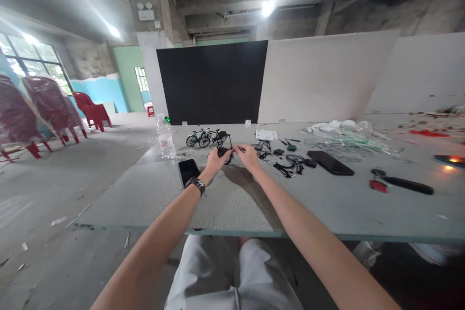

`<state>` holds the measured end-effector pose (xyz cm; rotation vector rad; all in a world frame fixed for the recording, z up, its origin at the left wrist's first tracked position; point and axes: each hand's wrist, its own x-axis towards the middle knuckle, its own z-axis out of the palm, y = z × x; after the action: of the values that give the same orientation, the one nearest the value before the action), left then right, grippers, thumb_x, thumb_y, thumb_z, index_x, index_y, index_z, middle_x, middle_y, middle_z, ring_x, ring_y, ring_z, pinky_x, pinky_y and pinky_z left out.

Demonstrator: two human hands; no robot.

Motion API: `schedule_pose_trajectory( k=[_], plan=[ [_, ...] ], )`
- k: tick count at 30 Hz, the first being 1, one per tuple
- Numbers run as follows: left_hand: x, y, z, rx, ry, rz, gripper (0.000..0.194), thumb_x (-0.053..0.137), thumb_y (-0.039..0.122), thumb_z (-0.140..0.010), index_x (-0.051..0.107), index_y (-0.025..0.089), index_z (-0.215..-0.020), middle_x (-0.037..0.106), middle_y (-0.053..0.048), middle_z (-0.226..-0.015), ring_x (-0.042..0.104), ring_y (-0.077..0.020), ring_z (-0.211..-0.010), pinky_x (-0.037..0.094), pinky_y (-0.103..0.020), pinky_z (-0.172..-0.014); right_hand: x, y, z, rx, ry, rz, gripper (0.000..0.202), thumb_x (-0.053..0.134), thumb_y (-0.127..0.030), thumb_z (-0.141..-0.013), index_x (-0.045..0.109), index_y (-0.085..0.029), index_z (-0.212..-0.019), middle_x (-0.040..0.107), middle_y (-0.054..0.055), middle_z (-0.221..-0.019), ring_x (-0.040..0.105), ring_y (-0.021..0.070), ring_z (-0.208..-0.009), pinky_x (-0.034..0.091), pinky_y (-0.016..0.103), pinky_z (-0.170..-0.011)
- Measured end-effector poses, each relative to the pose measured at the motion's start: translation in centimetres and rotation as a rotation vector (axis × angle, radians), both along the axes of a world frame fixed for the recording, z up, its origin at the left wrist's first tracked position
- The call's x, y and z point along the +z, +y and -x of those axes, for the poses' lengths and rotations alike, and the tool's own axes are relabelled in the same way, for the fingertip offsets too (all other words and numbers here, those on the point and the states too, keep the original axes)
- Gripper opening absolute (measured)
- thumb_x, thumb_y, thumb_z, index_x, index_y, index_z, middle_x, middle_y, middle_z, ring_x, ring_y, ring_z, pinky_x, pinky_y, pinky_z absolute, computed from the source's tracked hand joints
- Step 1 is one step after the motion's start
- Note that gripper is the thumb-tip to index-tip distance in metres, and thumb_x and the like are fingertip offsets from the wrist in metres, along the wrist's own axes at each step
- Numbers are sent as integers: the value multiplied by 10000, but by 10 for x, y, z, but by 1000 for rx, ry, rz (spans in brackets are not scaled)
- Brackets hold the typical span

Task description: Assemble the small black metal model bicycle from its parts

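A small black model bicycle stands over the table between my hands, and its lower part is partly covered by my fingers. My left hand, with a dark watch on its wrist, is closed on the model's left side. On the other side, my right hand pinches at the model's edge; whatever tiny part lies between those fingertips is too small to make out. Just behind the left hand stands a finished-looking dark green model bicycle. Loose black model parts lie to the right of my right hand.
A phone and a water bottle are on the left. To the right lie a printed sheet, another phone, clear plastic packaging and a black-handled tool. Black and white panels border the table's back.
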<state>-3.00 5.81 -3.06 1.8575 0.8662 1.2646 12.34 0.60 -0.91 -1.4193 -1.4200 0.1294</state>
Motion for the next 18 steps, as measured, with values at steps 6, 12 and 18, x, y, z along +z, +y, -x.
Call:
schedule_pose_trajectory(
  k=[6,12,18],
  plan=[
    [4,-10,3,-14,164,-184,154,592,171,-933,664,134,-1064,729,-129,-1022,677,-261,-975,513,-399,-916,0,-2,0,-21,-24,9,367,640,-509,-894,795,-187,-975,793,114,-1016,731,302,-995,527,343,-870],
    [9,-16,7,-80,270,-349,318,591,71,-885,673,165,-1177,699,-119,-1225,629,-273,-1164,468,-399,-1040,-3,6,-3,-52,-6,48,444,563,-562,-911,795,-184,-894,784,70,-834,723,263,-808,505,305,-711],
    [8,-14,7,-60,312,-407,391,560,100,-915,634,174,-1291,662,-128,-1291,624,-275,-1177,484,-418,-1044,-9,13,-5,-95,-36,72,643,458,-689,-910,691,-156,-635,668,78,-596,637,238,-613,434,298,-577]
  ],
)
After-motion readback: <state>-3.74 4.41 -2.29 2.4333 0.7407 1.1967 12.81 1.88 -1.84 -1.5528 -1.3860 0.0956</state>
